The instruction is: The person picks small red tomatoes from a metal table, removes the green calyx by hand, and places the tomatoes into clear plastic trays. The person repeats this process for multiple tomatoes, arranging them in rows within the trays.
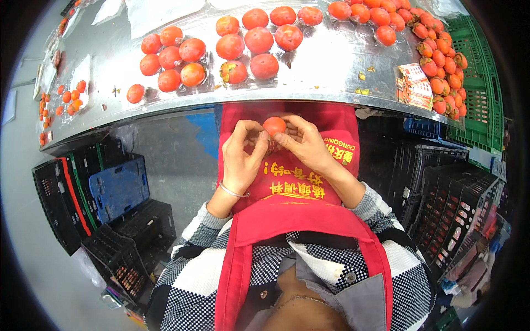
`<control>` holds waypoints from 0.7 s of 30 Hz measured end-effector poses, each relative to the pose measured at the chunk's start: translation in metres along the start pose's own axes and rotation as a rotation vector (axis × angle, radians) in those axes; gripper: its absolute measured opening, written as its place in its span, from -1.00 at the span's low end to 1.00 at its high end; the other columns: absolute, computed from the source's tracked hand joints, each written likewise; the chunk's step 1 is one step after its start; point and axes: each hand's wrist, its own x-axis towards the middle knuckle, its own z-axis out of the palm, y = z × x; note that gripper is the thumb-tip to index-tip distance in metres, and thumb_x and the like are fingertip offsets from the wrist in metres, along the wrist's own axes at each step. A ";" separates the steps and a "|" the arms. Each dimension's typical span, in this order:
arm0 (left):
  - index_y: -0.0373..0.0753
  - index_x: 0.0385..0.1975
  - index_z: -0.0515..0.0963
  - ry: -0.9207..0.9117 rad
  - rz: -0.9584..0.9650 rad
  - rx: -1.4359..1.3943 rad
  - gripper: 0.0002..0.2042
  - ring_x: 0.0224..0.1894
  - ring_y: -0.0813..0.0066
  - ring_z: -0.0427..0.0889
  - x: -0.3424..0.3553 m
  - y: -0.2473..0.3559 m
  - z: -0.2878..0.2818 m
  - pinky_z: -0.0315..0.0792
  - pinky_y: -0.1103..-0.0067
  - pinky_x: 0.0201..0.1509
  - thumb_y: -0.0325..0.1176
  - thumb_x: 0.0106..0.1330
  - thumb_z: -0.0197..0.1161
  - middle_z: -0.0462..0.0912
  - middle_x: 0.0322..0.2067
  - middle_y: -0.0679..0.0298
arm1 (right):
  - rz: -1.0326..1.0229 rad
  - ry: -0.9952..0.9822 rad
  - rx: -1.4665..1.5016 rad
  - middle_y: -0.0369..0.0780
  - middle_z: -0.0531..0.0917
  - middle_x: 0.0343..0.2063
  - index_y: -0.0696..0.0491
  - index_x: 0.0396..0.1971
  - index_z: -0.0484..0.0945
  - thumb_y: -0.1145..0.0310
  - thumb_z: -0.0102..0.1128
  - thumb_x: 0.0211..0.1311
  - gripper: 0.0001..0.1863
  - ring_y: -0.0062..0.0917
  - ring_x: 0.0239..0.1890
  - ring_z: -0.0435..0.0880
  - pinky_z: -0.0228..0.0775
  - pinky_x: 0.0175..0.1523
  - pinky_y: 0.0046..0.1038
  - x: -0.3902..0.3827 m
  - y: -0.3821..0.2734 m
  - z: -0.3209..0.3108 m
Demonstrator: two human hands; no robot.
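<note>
Over the red apron [298, 220], just short of the metal table's edge, I hold one round orange-red persimmon [274, 126]. My right hand [305, 142] grips it from the right, with the thumb on its near side. My left hand [243, 153] has its fingers curled in against the fruit's left side. The underside of the persimmon is hidden. Beyond my hands, several persimmons sit in a clear plastic tray [271, 83], one of them showing a greenish leafy cap [234, 72]. Another clear tray [205, 83] of persimmons stands to its left.
A single persimmon [135, 94] lies left of the trays on the metal table [326, 77]. At the right are a heap of persimmons [439, 60], a stack of printed cards [415, 87] and a green crate [479, 83]. Black crates [452, 209] stand below on both sides.
</note>
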 end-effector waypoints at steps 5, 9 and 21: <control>-0.31 -0.15 0.53 -0.031 0.164 0.082 -0.81 -0.24 0.40 0.71 0.002 0.000 -0.004 0.58 0.52 -0.15 -0.63 0.32 0.38 0.66 -0.21 0.16 | -0.090 -0.049 -0.003 -0.15 0.67 0.09 0.21 0.33 0.42 0.44 0.40 0.44 -0.45 -0.53 0.06 0.74 0.65 0.15 -0.45 -0.002 -0.001 -0.003; -0.31 -0.18 0.54 -0.034 0.215 0.093 -0.78 -0.16 0.27 0.70 0.002 0.000 -0.004 0.57 0.46 -0.06 -0.66 0.25 0.40 0.65 -0.20 0.14 | -0.085 -0.086 -0.001 -0.14 0.66 0.11 0.19 0.35 0.40 0.51 0.38 0.41 -0.43 -0.51 0.10 0.73 0.63 0.20 -0.43 -0.004 -0.004 -0.002; -0.32 -0.15 0.55 -0.029 0.180 0.012 -0.80 -0.09 0.24 0.71 0.000 -0.006 -0.002 0.57 0.45 0.00 -0.66 0.30 0.37 0.68 -0.15 0.13 | -0.335 0.147 -0.410 -0.19 0.65 -0.09 0.11 0.10 0.56 0.41 0.58 0.19 -0.50 -0.49 -0.11 0.70 0.57 -0.04 -0.42 -0.009 -0.011 0.007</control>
